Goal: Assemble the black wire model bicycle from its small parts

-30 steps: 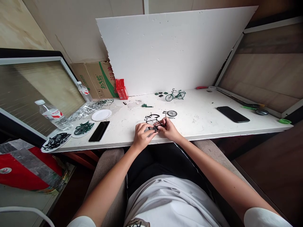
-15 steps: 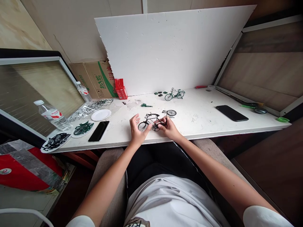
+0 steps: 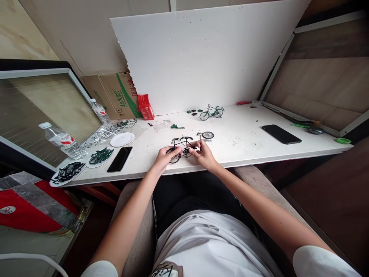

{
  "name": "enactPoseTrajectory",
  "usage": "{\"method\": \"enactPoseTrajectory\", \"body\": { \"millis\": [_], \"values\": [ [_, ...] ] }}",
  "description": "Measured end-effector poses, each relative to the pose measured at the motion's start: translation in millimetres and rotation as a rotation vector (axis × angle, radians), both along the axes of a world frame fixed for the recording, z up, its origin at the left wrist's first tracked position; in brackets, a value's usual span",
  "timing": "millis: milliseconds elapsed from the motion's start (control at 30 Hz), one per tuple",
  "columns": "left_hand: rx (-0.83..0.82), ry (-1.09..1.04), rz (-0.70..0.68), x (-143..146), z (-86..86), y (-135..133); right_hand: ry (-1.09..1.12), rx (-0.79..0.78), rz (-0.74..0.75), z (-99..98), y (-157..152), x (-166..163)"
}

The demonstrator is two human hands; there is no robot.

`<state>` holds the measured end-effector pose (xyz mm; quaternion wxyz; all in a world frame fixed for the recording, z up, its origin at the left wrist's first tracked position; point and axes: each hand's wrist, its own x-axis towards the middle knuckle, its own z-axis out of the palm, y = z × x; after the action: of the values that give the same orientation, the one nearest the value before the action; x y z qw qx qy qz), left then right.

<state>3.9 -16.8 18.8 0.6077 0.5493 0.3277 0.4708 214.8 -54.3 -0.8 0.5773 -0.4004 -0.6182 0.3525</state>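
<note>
A small black model bicycle (image 3: 182, 143) stands just above the front part of the table, held between both hands. It has its front wheel on the left, and no rear wheel shows on it. My left hand (image 3: 163, 159) is closed on the front wheel, thumb and fingers pinching it near the fork. At the rear end of the frame, my right hand (image 3: 205, 156) grips the bicycle with thumb and fingers, hiding part of it. Behind the right hand lies a loose black wheel (image 3: 208, 135) with a small rack-like part (image 3: 199, 134) beside it.
Behind stands a green model bicycle (image 3: 211, 112) near small dark pieces (image 3: 194, 111). At left are plates of black parts (image 3: 68, 172) and green parts (image 3: 100, 155), a white plate (image 3: 122, 139), a phone (image 3: 120, 159) and water bottles (image 3: 62, 140). Another phone (image 3: 281, 134) lies right.
My left hand has gone from spread fingers beside the front wheel to a pinch on it. The bicycle has shifted slightly, its front turned a little. My right hand keeps its grip.
</note>
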Motion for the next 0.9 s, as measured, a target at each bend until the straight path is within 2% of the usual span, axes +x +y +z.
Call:
{"method": "enactPoseTrajectory", "body": {
  "millis": [133, 200, 367, 600, 900],
  "values": [
    [-0.002, -0.093, 0.080, 0, -2.7, 2, -0.107, 0.092, -0.312, 1.8, -5, 0],
    [-0.029, -0.126, 0.119, -1, -3.7, 4, -0.102, 0.110, -0.362, 0.0, -6, 1],
    [-0.128, -0.175, 0.202, -4, -8.2, 9, -0.106, 0.038, -0.325, -3.8, -5, 2],
    [-0.190, -0.282, 0.101, -10, -13.1, 17, -0.197, 0.030, -0.349, 2.4, -6, -1],
    [-0.069, -0.180, 0.106, -6, -17.0, 12, -0.236, 0.087, -0.304, 0.3, -7, -1]
  ]
}}
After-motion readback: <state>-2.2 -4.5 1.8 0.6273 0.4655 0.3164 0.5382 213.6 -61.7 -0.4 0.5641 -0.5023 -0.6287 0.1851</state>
